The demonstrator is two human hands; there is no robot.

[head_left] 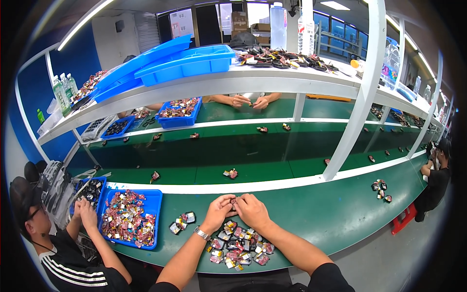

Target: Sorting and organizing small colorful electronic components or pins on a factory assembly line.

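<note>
My left hand [219, 212] and my right hand [254, 211] meet above the green work surface, fingers closed around a small electronic assembly [234, 203]. Only a reddish-brown bit of it shows between the fingertips; the rest is covered. Just below my hands, between my forearms, lies a pile of small electronic assemblies [237, 245] with red circuit boards, black casings and silver and yellow parts. A few similar assemblies [182, 221] sit to the left of my watch-wearing left wrist.
A blue tray [158, 219] heaped with red circuit boards stands at left, beside a co-worker's hands [87, 214]. Beyond a white rail runs a green conveyor belt [272, 171] carrying scattered assemblies. A white post [357, 97] supports the overhead shelf [272, 85]. Several assemblies [381, 190] lie far right.
</note>
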